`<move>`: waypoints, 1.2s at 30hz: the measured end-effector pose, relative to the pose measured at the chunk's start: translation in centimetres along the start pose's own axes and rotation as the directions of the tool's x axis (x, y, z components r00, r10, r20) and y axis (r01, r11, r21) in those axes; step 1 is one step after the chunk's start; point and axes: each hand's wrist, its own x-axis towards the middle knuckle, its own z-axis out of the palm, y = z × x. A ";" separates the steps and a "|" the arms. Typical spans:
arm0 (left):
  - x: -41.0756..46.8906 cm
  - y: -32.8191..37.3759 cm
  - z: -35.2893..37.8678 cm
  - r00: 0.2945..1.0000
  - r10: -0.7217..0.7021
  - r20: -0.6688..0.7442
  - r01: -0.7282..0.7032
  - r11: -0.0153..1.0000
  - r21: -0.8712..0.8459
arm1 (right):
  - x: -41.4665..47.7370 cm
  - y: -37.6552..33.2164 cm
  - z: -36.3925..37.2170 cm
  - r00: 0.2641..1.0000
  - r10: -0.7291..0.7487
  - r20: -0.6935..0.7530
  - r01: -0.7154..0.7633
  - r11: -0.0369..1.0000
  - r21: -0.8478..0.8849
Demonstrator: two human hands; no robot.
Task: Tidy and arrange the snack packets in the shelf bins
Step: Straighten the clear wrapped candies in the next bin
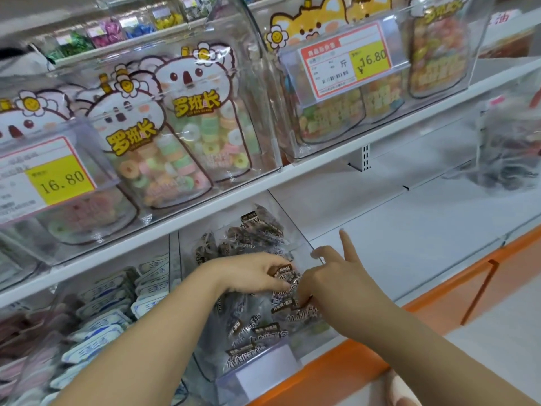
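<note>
A clear plastic bin (304, 244) on the lower shelf holds several small dark brown snack packets (254, 332) with white lettering. My left hand (251, 273) reaches into the bin from the left and pinches one brown packet (282, 271) between thumb and fingers. My right hand (328, 276) meets it from the right, gripping packets near the bin's middle, with its index finger pointing up past the bin's right wall. More packets lie heaped at the back of the bin (240, 238).
A neighbouring bin (96, 312) at left holds several white-and-blue packets. Above, clear bins (181, 127) with candy bags and price tags (58, 177) overhang the shelf. To the right lies bare white shelf (409, 230) with an orange front edge (366, 361); a dark bagful (509, 153) sits far right.
</note>
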 end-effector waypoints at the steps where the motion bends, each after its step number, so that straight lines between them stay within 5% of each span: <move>1: 0.1 0.2 0.1 1.000 -0.002 0.025 0.002 1.000 0.001 | 0.0 -0.2 -0.1 1.000 0.016 0.006 -0.015 1.000 -0.024; 6: -1.0 2.3 0.3 0.998 0.033 0.052 -0.034 0.999 0.028 | 0.1 -0.9 -0.6 0.996 0.057 0.066 -0.052 0.996 -0.069; 12: -4.9 0.9 0.5 0.967 0.037 -0.252 -0.039 0.999 0.000 | -0.9 -2.0 -1.6 0.996 0.021 -0.092 -0.018 0.999 0.032; 15: -7.9 -1.4 1.1 0.873 0.021 -0.488 -0.109 0.982 -0.153 | 0.6 -3.5 -3.0 0.978 -0.062 -0.198 0.084 0.991 0.104; 18: -11.2 -3.9 3.0 0.725 -0.062 -0.686 -0.188 0.940 -0.284 | 3.5 -5.0 -3.6 0.985 -0.170 -0.022 0.171 0.964 0.202; 22: -13.3 -6.3 5.8 0.571 -0.143 -0.808 -0.160 0.947 -0.280 | 7.1 -6.9 -2.4 0.926 -0.310 0.214 0.298 0.951 0.083; 29: -12.9 -8.5 5.8 0.591 -0.130 -0.796 -0.211 0.928 -0.308 | 10.0 -7.7 -0.5 0.838 -0.432 0.332 0.487 0.868 -0.099; 36: -12.9 -9.6 4.8 0.609 -0.053 -0.791 -0.281 0.919 -0.277 | 11.7 -5.7 -0.8 0.881 -0.328 0.342 0.196 0.909 0.367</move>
